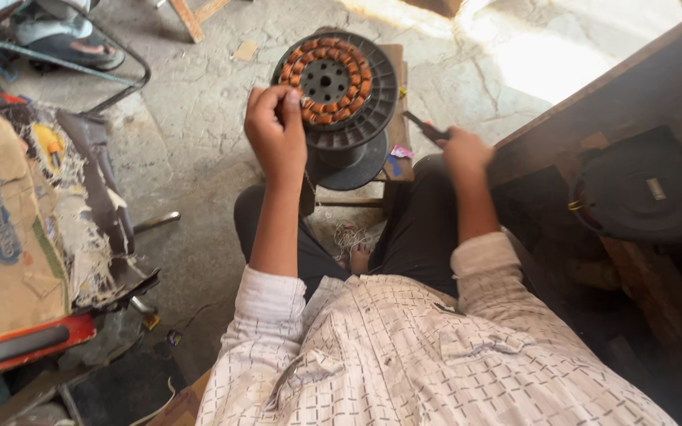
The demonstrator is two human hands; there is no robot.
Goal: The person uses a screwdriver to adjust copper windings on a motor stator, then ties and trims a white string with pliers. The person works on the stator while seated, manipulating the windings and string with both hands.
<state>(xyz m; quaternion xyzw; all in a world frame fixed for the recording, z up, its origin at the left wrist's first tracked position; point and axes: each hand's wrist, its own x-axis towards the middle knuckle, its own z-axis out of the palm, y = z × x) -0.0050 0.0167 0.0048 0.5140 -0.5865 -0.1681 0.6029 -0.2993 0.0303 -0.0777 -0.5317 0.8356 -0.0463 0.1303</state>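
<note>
One round stator with a ring of copper-coloured windings lies flat on top of one black spool, which stands on a small wooden table in front of the seated person. The left hand rests at the stator's near-left edge, its fingers pinched narrowly together against the windings; whether they grip a wire there is too small to tell. The right hand sits just right of the table, fingers closed around one dark slim tool that points toward the spool. One small pink scrap lies on the table beside the spool's base. A tangle of thin wire lies on the concrete floor between the person's knees. One cardboard box sits at far left.
</note>
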